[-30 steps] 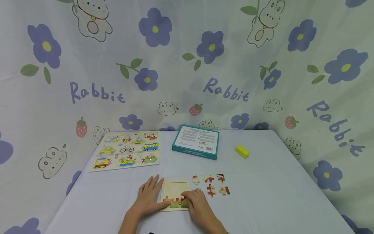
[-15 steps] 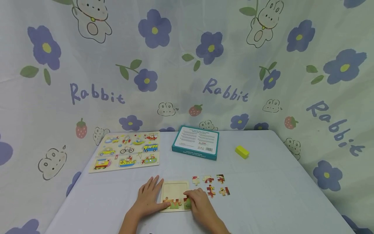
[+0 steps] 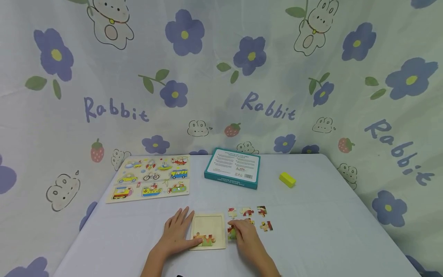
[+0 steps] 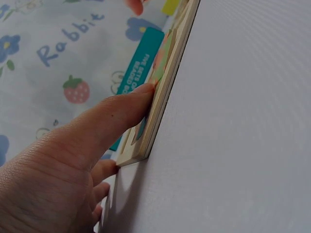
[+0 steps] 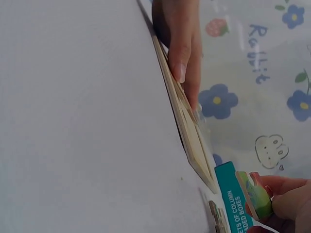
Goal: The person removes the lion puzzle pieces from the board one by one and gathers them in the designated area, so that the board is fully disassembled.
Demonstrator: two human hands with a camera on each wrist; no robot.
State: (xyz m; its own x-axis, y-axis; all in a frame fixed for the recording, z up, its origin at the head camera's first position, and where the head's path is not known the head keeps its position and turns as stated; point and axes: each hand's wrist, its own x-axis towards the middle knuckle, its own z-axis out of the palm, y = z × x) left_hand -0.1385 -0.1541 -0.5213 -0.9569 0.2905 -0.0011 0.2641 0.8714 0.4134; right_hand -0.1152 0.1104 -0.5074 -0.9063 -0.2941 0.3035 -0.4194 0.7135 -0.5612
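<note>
Head view: the left hand (image 3: 177, 231), fingers spread, touches the wooden puzzle tray (image 3: 208, 225); the right hand (image 3: 248, 238) pinches a green jigsaw piece (image 3: 232, 233) just beside it. Left wrist: the thumb (image 4: 129, 108) overlaps the tray's rim. Right wrist: the piece is apart from the tray.

The tray (image 3: 209, 224) looks like matt wood; the puzzle piece (image 5: 261, 200) at its three o'clock has a smooth face. The counter (image 3: 328, 219) is faced in matt cloth; the box (image 3: 235, 166) at one o'clock looks like smooth card.
</note>
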